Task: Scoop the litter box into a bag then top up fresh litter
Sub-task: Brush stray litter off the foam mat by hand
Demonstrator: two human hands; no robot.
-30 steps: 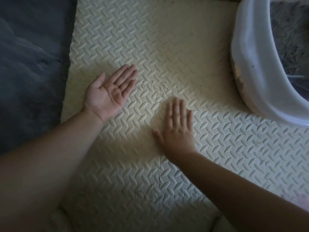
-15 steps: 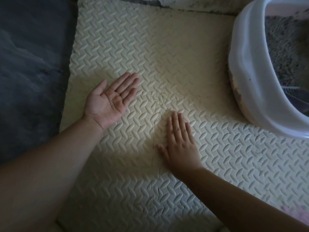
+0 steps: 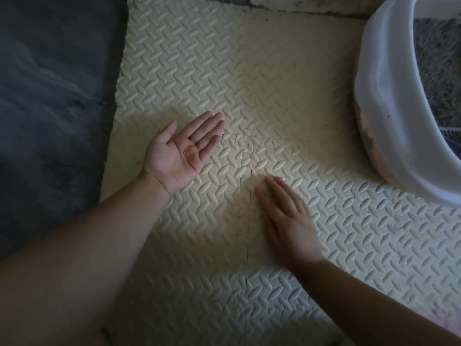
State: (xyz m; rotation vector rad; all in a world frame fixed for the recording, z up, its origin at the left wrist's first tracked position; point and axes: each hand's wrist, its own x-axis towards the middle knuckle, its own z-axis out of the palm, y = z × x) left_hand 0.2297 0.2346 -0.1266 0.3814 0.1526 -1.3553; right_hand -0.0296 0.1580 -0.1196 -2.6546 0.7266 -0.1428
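**White rounded plastic litter box (image 3: 389,108) sits way off at 2 o'clock, and neither hand has hold of anything**

Grey litter (image 3: 439,71) is in the box. No bag is in view, so I reckon the real scooping isn't underway yet. The cream foam mat with the embossed herringbone pattern (image 3: 249,71) fills the middle. The left hand (image 3: 179,151), at 9 o'clock, lies palm up with straight fingers and a few tiny grains (image 3: 184,154) on it. The right hand (image 3: 287,221), at 5 o'clock, is flat, palm down and blurry, so I can't tell if it's touching the mat. My worry is that a tilt of that left palm drops the grains. A sweep from the right could also shove grit into the grooves and the seam, or onto the dark grey floor (image 3: 50,121) at 9 o'clock.
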